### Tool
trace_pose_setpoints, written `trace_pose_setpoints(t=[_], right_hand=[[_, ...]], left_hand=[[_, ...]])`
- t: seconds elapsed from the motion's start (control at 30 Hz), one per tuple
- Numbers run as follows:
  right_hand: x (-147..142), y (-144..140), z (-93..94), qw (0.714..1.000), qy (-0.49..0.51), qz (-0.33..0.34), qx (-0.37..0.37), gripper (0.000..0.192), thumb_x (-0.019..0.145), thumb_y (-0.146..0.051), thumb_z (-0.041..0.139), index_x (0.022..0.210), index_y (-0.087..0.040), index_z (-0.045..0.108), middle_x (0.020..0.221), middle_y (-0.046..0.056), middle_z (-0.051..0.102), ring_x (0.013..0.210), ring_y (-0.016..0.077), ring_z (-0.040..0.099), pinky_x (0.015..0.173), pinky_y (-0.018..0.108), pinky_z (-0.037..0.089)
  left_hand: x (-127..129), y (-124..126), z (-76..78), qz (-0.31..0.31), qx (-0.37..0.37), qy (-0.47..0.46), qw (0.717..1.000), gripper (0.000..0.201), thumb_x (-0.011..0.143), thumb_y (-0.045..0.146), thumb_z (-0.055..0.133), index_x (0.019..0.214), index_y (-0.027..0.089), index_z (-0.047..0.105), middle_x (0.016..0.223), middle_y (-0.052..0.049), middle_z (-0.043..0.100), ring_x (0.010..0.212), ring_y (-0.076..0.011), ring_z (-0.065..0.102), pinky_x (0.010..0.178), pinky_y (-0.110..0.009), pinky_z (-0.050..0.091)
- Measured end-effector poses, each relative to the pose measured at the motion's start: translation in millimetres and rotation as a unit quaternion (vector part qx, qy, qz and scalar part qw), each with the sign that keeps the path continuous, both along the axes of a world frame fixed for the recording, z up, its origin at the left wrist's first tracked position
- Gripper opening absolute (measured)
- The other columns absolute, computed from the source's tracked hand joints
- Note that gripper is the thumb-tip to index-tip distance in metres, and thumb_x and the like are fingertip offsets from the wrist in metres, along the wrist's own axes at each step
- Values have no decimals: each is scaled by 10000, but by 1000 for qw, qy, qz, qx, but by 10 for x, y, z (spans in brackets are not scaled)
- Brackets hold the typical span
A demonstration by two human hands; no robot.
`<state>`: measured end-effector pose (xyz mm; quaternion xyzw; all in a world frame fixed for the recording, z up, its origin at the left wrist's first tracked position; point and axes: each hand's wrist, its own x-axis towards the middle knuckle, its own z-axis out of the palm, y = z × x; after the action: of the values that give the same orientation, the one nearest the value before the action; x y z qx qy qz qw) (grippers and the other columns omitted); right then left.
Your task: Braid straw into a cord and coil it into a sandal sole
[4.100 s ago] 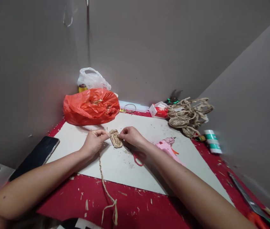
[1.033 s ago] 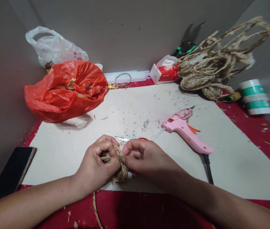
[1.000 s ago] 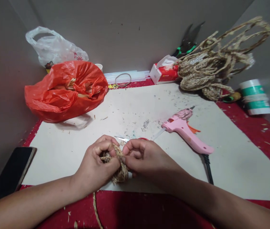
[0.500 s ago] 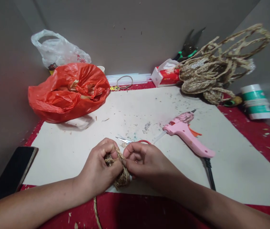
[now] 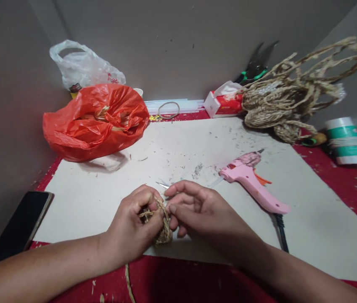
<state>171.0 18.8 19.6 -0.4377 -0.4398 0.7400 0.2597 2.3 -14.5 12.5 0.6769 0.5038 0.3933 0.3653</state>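
Observation:
A small woven piece of tan straw cord [image 5: 165, 235] is pinched in my left hand [image 5: 136, 221], thumb and fingers closed on its upper edge. My right hand [image 5: 197, 210] is at the right side of this piece, its fingers loosely curled and apart, the fingertips close to the weave. Whether a fingertip touches it I cannot tell. A strand of cord [image 5: 128, 282] hangs below my left wrist. Behind my right fingers a scissors blade [image 5: 162, 184] shows; the handles are hidden by the hand.
A pink glue gun [image 5: 254, 179] lies at right on the white sheet [image 5: 178, 147]. An orange-red plastic bag [image 5: 96, 126] is at back left, a phone [image 5: 17, 231] at left. A tissue pack [image 5: 224, 103], cord bundle [image 5: 279, 105] and green-white roll [image 5: 347, 141] stand back right.
My right fingers have opened and drawn slightly away from the weave; the hand now covers the red scissors handle. My left hand keeps its hold. The view has shifted a little.

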Motion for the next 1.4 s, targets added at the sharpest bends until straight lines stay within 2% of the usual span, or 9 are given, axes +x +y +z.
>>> trace_pose_setpoints(t=[0.17, 0.33, 0.57, 0.8, 1.0, 1.27, 1.4], right_hand=[[50, 42, -43, 999, -2, 33, -4, 238, 710, -322, 699, 851, -150, 616, 591, -6, 637, 492, 79, 547, 504, 206, 445], [63, 81, -57, 998, 4, 59, -6, 275, 704, -394, 730, 767, -141, 643, 556, 11, 654, 477, 87, 566, 506, 214, 454], [114, 156, -16, 992, -1, 128, -17, 368, 672, -472, 742, 766, -123, 679, 600, 40, 686, 509, 101, 604, 544, 231, 496], [125, 166, -38, 991, 15, 134, -21, 315, 701, -429, 731, 755, -132, 641, 600, 36, 685, 520, 102, 607, 543, 224, 499], [122, 164, -16, 992, 16, 126, -24, 279, 715, -392, 726, 739, -126, 646, 604, 30, 677, 516, 88, 587, 543, 208, 485], [144, 149, -61, 984, 87, 141, -68, 309, 731, -417, 723, 774, -132, 613, 615, 18, 671, 523, 83, 595, 540, 193, 457], [134, 133, -38, 981, 99, 151, -66, 317, 747, -427, 708, 767, -131, 597, 623, 29, 677, 524, 90, 597, 536, 199, 450]], left_hand=[[-23, -17, -11, -24, 80, 39, 996, 177, 821, 69, 538, 714, 175, 444, 859, -41, 581, 746, -105, 556, 646, -240, 456], [-8, -32, 33, -19, 144, 57, 988, 203, 796, 30, 555, 704, 174, 446, 808, -33, 558, 816, -122, 555, 656, -227, 456], [-29, -50, 28, -47, 133, 56, 988, 208, 792, 21, 557, 701, 172, 448, 773, -20, 535, 837, -121, 550, 650, -206, 450], [-48, -41, 3, -64, 131, 62, 987, 205, 797, 16, 545, 724, 177, 442, 781, -21, 533, 891, -136, 540, 689, -229, 456], [-58, -50, 47, -74, 127, 68, 987, 190, 797, 22, 538, 735, 179, 452, 791, -24, 546, 892, -142, 540, 696, -243, 458], [-41, -55, 113, -72, 108, 44, 991, 161, 802, 57, 561, 736, 176, 475, 832, -37, 563, 856, -142, 554, 677, -251, 467], [-38, -71, 136, -68, 113, 25, 991, 164, 804, 56, 556, 722, 177, 481, 788, -35, 555, 861, -155, 557, 690, -267, 476]])
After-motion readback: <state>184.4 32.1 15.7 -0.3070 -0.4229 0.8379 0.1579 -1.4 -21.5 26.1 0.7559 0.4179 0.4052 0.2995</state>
